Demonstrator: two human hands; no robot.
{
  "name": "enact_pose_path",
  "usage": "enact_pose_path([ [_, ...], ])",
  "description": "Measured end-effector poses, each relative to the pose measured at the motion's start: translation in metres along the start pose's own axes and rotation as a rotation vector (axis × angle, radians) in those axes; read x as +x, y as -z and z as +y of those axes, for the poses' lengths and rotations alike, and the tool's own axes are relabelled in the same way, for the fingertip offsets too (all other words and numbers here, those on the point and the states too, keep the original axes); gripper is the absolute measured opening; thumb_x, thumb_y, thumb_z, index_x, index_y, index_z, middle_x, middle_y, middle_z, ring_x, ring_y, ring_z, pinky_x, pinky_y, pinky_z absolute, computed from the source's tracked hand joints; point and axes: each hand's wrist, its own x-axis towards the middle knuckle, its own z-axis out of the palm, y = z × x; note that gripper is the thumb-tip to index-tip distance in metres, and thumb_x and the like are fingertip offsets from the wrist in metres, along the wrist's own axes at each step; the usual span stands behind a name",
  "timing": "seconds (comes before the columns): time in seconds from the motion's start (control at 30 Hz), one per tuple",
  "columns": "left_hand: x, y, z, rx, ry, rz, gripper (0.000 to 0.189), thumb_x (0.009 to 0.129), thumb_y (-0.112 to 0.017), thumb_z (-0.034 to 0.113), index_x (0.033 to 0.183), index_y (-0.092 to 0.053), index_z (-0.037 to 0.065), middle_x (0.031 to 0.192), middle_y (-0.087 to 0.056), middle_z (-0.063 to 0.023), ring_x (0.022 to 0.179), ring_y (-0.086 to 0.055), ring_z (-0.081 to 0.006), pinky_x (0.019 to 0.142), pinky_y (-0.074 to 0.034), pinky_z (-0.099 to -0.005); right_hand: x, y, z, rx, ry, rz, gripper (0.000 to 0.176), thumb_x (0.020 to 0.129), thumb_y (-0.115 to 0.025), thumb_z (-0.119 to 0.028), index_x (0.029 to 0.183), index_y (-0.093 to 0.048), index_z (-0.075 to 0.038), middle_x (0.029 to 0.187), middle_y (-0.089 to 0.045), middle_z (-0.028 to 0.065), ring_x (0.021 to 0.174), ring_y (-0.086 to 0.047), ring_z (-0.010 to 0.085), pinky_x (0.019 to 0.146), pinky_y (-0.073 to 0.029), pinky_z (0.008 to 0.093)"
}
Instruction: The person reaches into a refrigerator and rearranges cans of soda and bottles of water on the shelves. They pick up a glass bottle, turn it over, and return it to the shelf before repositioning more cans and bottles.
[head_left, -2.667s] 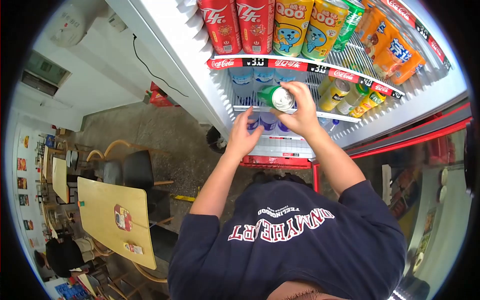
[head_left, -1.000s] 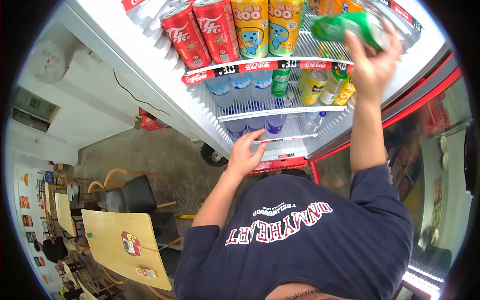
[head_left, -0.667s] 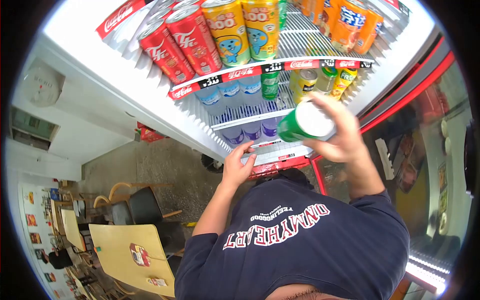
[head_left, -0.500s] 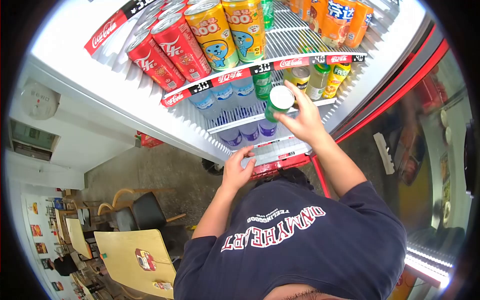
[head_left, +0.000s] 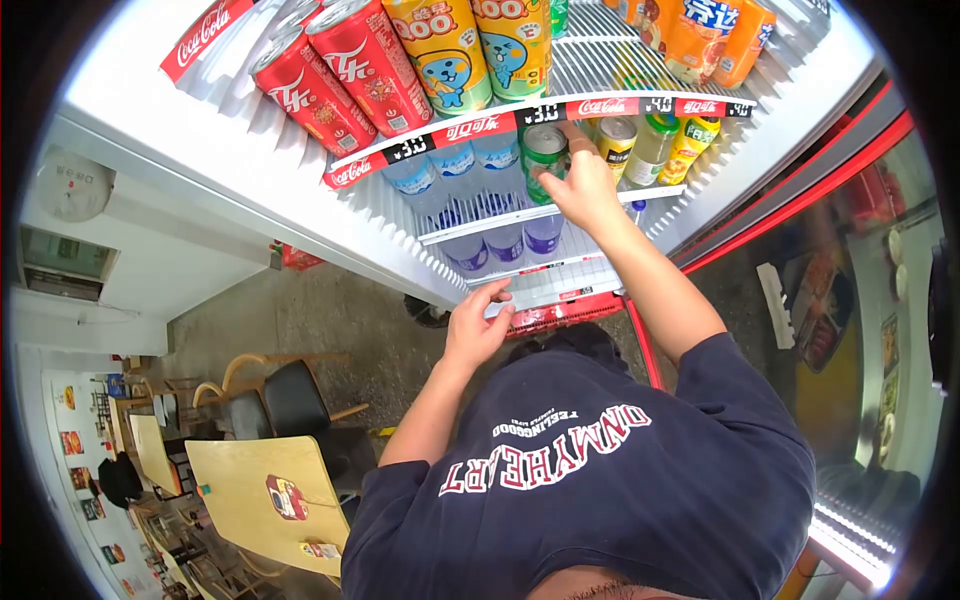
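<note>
My right hand [head_left: 582, 182] is wrapped round the right side of a green can [head_left: 545, 160] at the second shelf of a lit drinks fridge. The can is upright, its silver top showing. Just right of my fingers stand a yellow and black can [head_left: 616, 143], a clear bottle with a green cap [head_left: 652, 152] and a yellow bottle [head_left: 689, 150]. Water bottles [head_left: 455, 165] are to the left of the green can. Lower down, my left hand [head_left: 480, 322] hangs in front of the fridge's bottom left, fingers slightly curled and apart, holding nothing.
Red cans [head_left: 350, 75], yellow cans [head_left: 440, 55] and orange bottles [head_left: 700, 40] fill parts of the upper shelf. Purple-labelled bottles [head_left: 505, 240] stand below. The open fridge door [head_left: 800, 180] is on the right. A wooden table [head_left: 235, 490] and black chairs [head_left: 297, 408] are at lower left.
My right hand has moved the green can away from me, into the row on the second shelf. The can, tilted before, is now more upright. My left hand has barely moved.
</note>
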Motion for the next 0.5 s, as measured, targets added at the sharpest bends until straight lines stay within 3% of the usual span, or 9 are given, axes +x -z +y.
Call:
enact_pose_path([
  [0.2,0.0,-0.004,-0.001,-0.017,0.01,-0.002,0.041,0.085,-0.07,0.009,0.126,-0.065,0.005,0.103,-0.073,-0.013,0.097,-0.071,-0.0286,0.086,-0.055,-0.038,-0.006,-0.012,-0.003,0.044,0.057,0.076,0.073,0.076,-0.079,-0.015,0.14,-0.048,0.002,0.124,-0.063,0.0267,0.114,-0.061,0.0431,0.096,-0.051,0.047],
  [0.33,0.002,-0.01,-0.001,-0.04,0.007,-0.008,0.042,0.085,-0.071,0.009,0.126,-0.065,0.005,0.102,-0.073,-0.0132,0.096,-0.071,-0.0285,0.086,-0.055,-0.0379,-0.007,-0.012,-0.007,0.094,-0.07,0.012,0.076,0.077,-0.079,-0.018,0.142,-0.046,0.001,0.127,-0.06,0.0291,0.121,-0.057,0.0443,0.1,-0.049,0.0483],
  [0.43,0.002,-0.011,-0.003,-0.042,-0.011,-0.009,0.042,0.085,-0.071,0.01,0.126,-0.065,0.005,0.102,-0.073,-0.0132,0.096,-0.071,-0.0288,0.085,-0.055,-0.0378,-0.011,-0.012,0.003,0.067,-0.05,-0.054,0.077,0.079,-0.08,-0.023,0.139,-0.046,0.009,0.126,-0.061,0.0299,0.116,-0.061,0.0434,0.097,-0.051,0.0462],
  [0.5,0.002,-0.011,-0.002,-0.055,0.0,-0.007,0.042,0.085,-0.071,0.01,0.126,-0.065,0.005,0.102,-0.073,-0.0133,0.096,-0.071,-0.0289,0.085,-0.055,-0.0378,-0.019,-0.011,0.005,-0.017,-0.064,-0.089,0.074,0.079,-0.08,-0.024,0.138,-0.047,0.008,0.123,-0.061,0.0301,0.113,-0.062,0.0435,0.095,-0.052,0.0464],
])
